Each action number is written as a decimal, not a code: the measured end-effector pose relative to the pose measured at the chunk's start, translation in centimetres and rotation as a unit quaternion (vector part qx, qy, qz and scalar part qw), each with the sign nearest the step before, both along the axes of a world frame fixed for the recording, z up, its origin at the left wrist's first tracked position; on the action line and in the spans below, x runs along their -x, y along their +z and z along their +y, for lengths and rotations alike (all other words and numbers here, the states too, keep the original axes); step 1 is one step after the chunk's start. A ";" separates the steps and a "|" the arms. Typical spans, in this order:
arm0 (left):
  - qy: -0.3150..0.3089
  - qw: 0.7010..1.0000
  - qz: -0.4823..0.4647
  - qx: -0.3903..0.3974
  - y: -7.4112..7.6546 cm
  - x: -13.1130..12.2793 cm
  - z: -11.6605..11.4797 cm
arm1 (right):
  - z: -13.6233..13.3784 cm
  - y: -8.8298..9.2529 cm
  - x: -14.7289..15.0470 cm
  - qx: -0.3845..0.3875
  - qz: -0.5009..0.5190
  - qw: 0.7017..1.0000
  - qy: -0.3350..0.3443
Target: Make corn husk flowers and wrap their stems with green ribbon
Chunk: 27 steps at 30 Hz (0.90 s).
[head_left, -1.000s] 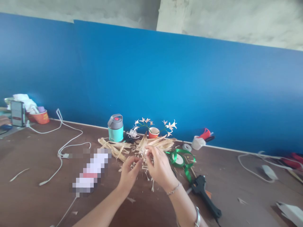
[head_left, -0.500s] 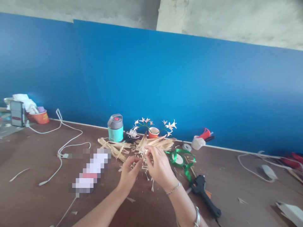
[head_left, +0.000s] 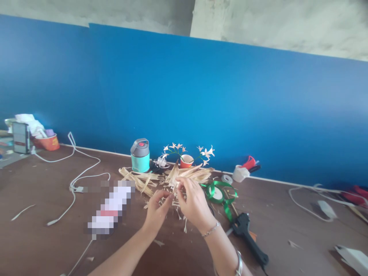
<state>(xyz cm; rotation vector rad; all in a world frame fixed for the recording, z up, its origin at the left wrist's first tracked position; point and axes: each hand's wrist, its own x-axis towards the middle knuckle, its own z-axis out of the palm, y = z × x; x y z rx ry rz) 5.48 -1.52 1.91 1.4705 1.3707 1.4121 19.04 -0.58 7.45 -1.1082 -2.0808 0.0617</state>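
Brn tabletop (head_left: 34, 245), blue partition (head_left: 201, 96) bhd, pale strip (head_left: 97, 150) at base, patchy gry wall (head_left: 287, 23) abv, soft light

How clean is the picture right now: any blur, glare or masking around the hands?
Head view: light soft, shadows faint; head view: whatever is between the fingertips of the hands is too small and soft to make out; head view: a pixelated patch masks what lies there; head view: the blue partition looks uneven, paler and hazier toward the right.
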 end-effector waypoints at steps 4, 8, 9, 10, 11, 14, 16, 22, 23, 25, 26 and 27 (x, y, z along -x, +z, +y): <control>-0.003 1.000 0.009 -0.020 -0.2 0.0 0.1 | 0.0 -0.1 0.0 -0.007 0.001 1.000 -0.005; -0.004 0.999 0.014 -0.033 -0.2 0.0 0.2 | 0.0 -0.3 0.0 -0.013 0.008 1.000 -0.007; -0.002 0.999 0.015 -0.033 -0.2 0.0 0.2 | 0.1 -0.3 0.0 -0.014 0.011 1.000 -0.007; -0.001 0.999 0.017 -0.031 -0.1 0.0 0.2 | 0.1 -0.4 0.0 -0.014 0.014 1.000 -0.008; -0.001 0.999 0.018 -0.030 -0.1 0.0 0.1 | 0.1 -0.4 0.0 -0.013 0.017 1.000 -0.009; -0.006 0.999 0.018 -0.027 -0.2 0.0 0.1 | 0.2 -0.3 0.1 -0.014 0.020 1.000 -0.016; -0.009 0.999 0.018 -0.027 -0.3 0.1 0.2 | 0.1 -0.1 0.1 -0.018 0.022 0.999 -0.018; -0.011 0.999 0.015 -0.031 -0.6 0.1 0.3 | 0.0 0.0 0.1 -0.008 0.022 1.000 -0.015; -0.011 0.999 0.015 -0.032 -0.6 0.1 0.3 | 0.0 0.0 0.1 -0.009 0.024 1.000 -0.015; -0.011 0.999 0.016 -0.032 -0.5 0.1 0.3 | 0.0 -0.1 0.1 -0.009 0.026 1.000 -0.014; -0.011 0.999 0.016 -0.032 -0.5 0.1 0.2 | 0.0 -0.1 0.1 -0.009 0.026 1.000 -0.014; -0.010 0.999 0.015 -0.032 -0.4 0.0 0.2 | 0.1 -0.1 0.1 -0.007 0.026 1.000 -0.014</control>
